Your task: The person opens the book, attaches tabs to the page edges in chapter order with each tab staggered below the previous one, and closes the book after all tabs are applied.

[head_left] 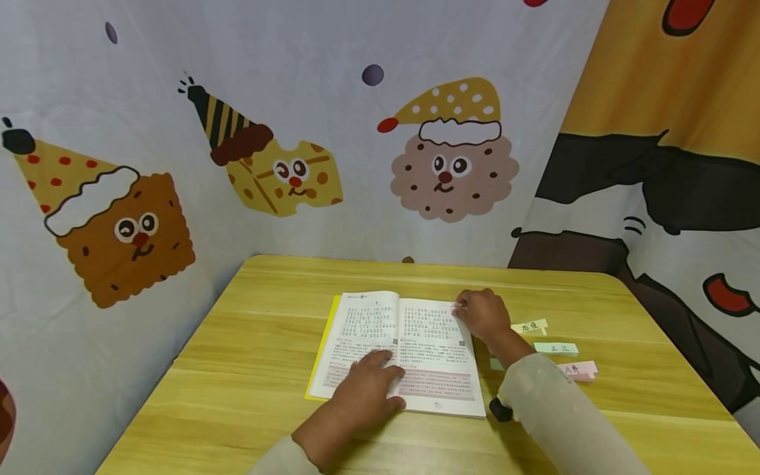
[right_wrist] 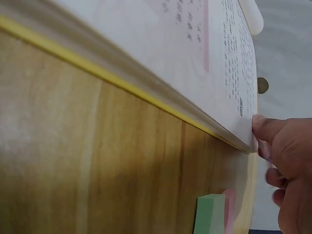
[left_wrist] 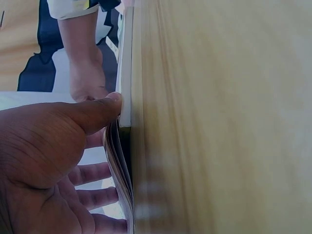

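Observation:
An open book (head_left: 436,356) with printed pages and a yellow cover lies on the wooden table. My left hand (head_left: 362,389) rests on its lower middle by the fold, fingers spread. In the left wrist view, the left thumb (left_wrist: 105,109) lies along the book's lower edge. At the upper outer corner of the right-hand page is my right hand (head_left: 485,315), its thumb and finger pinching the page edge. The right wrist view shows the right thumb (right_wrist: 265,127) on that corner. Whether a small tab sits between the fingertips is too small to tell.
Right of the book lie sticky notes: a handwritten yellow one (head_left: 530,326), a green one (head_left: 558,348) and a pink one (head_left: 578,369). A small black object (head_left: 501,410) is at the right cuff. Cartoon-printed cloth (head_left: 332,237) hangs behind the table (head_left: 202,396).

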Demonstrator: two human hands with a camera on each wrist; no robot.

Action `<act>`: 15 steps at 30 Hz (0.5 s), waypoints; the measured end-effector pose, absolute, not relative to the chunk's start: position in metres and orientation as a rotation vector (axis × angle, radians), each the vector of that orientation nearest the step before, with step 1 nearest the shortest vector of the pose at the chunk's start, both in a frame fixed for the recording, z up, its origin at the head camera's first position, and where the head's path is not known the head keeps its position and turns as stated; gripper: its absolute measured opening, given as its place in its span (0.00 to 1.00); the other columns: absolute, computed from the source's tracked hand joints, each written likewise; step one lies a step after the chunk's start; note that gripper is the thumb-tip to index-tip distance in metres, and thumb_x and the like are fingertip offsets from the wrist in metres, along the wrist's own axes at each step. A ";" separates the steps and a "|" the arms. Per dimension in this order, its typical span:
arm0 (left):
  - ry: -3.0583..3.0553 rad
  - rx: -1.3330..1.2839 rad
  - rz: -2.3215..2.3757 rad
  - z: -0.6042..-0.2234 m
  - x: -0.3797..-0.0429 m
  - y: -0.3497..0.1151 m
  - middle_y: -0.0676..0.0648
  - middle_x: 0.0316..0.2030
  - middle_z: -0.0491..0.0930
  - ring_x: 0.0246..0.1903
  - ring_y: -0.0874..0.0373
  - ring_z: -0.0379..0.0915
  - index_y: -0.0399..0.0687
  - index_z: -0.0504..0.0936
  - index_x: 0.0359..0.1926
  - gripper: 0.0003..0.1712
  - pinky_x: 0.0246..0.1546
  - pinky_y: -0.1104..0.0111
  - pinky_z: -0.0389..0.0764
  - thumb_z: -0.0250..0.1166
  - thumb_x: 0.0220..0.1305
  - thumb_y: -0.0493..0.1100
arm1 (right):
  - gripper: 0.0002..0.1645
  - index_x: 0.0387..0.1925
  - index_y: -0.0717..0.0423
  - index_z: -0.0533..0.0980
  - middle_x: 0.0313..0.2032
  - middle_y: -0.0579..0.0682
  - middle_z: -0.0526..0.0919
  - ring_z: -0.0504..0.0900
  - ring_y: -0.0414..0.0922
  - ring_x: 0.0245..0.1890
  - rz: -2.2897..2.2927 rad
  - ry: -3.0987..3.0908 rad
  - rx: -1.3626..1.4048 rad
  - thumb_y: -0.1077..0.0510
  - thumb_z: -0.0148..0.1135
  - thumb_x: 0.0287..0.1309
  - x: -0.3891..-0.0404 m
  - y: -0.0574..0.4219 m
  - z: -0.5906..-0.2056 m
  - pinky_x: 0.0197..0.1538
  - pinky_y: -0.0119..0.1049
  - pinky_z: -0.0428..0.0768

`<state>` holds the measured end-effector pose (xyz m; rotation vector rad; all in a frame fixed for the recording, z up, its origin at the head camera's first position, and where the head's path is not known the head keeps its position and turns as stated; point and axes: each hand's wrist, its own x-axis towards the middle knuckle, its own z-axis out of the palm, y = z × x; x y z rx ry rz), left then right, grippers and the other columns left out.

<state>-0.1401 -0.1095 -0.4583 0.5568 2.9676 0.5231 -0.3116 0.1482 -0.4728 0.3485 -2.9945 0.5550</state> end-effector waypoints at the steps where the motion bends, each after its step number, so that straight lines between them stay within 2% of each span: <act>1: 2.968 0.556 0.523 -0.458 -0.140 -0.109 0.42 0.69 0.70 0.70 0.42 0.63 0.52 0.84 0.59 0.27 0.63 0.41 0.70 0.74 0.61 0.56 | 0.14 0.50 0.54 0.84 0.47 0.53 0.86 0.79 0.56 0.51 0.510 -2.977 0.373 0.53 0.69 0.66 -0.311 0.149 -0.473 0.54 0.54 0.76; 3: 2.971 0.557 0.520 -0.458 -0.140 -0.109 0.42 0.68 0.71 0.70 0.42 0.63 0.52 0.84 0.59 0.27 0.63 0.41 0.70 0.74 0.61 0.56 | 0.14 0.50 0.52 0.85 0.48 0.51 0.85 0.76 0.57 0.55 0.416 -2.944 0.429 0.53 0.70 0.65 -0.311 0.149 -0.474 0.60 0.57 0.70; 5: 2.976 0.557 0.516 -0.458 -0.140 -0.109 0.42 0.68 0.71 0.70 0.42 0.64 0.52 0.84 0.58 0.27 0.63 0.41 0.70 0.74 0.61 0.56 | 0.11 0.47 0.50 0.86 0.46 0.49 0.85 0.75 0.55 0.54 0.340 -2.912 0.483 0.53 0.71 0.65 -0.311 0.148 -0.475 0.61 0.56 0.67; 8: 2.980 0.559 0.517 -0.458 -0.140 -0.109 0.42 0.68 0.71 0.70 0.42 0.64 0.52 0.84 0.58 0.27 0.63 0.41 0.70 0.74 0.61 0.55 | 0.03 0.38 0.44 0.88 0.39 0.45 0.85 0.76 0.50 0.45 0.256 -2.897 0.552 0.55 0.70 0.66 -0.311 0.147 -0.476 0.58 0.52 0.68; 11: 2.975 0.562 0.526 -0.458 -0.140 -0.109 0.42 0.68 0.71 0.70 0.43 0.63 0.52 0.84 0.58 0.27 0.63 0.41 0.70 0.74 0.61 0.55 | 0.10 0.31 0.42 0.86 0.33 0.43 0.85 0.75 0.47 0.38 0.183 -2.926 0.609 0.56 0.67 0.69 -0.311 0.146 -0.476 0.52 0.48 0.68; 13: 2.974 0.564 0.530 -0.458 -0.140 -0.110 0.42 0.68 0.71 0.70 0.43 0.63 0.53 0.84 0.58 0.26 0.63 0.41 0.70 0.74 0.61 0.55 | 0.09 0.34 0.44 0.88 0.35 0.43 0.86 0.75 0.47 0.38 0.135 -2.955 0.641 0.57 0.65 0.70 -0.310 0.146 -0.475 0.50 0.46 0.69; 15: 2.970 0.563 0.536 -0.457 -0.139 -0.110 0.42 0.68 0.70 0.70 0.43 0.63 0.52 0.84 0.58 0.26 0.63 0.41 0.70 0.74 0.61 0.55 | 0.09 0.43 0.46 0.89 0.41 0.45 0.87 0.77 0.48 0.42 0.085 -2.972 0.678 0.58 0.65 0.70 -0.307 0.146 -0.474 0.51 0.45 0.70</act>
